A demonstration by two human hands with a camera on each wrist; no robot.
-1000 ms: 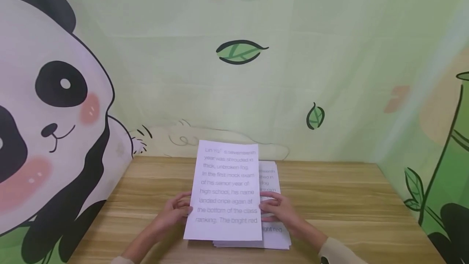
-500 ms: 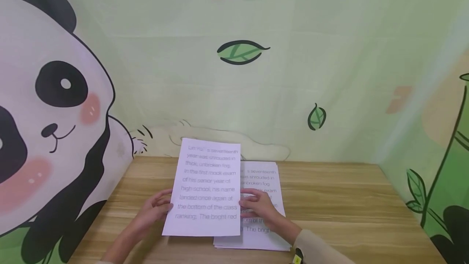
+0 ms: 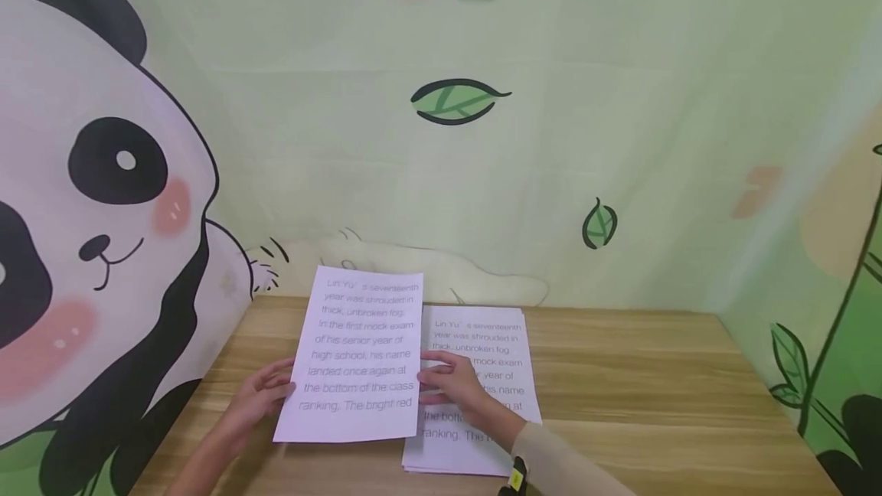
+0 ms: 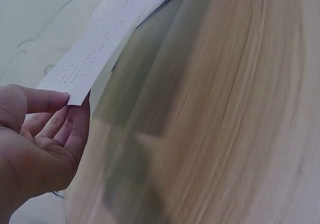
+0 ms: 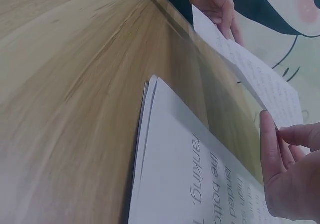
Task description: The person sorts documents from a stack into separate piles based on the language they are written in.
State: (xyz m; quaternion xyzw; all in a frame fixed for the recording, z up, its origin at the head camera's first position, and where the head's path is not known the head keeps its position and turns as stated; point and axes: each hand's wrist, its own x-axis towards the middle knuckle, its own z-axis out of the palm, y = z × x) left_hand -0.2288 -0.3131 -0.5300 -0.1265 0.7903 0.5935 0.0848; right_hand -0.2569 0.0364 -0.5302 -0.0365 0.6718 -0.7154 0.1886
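As my left hand (image 3: 262,396) and right hand (image 3: 456,387) pinch the paper (image 3: 351,362), stack (image 3: 506,375) at three o'clock, this seems transfer; lowering likely needs evenness.

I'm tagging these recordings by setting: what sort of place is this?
Likely a staged desk corner indoors: a wood-grain table bearing a paper stack, right in front of a creased green backdrop with a cartoon panda.
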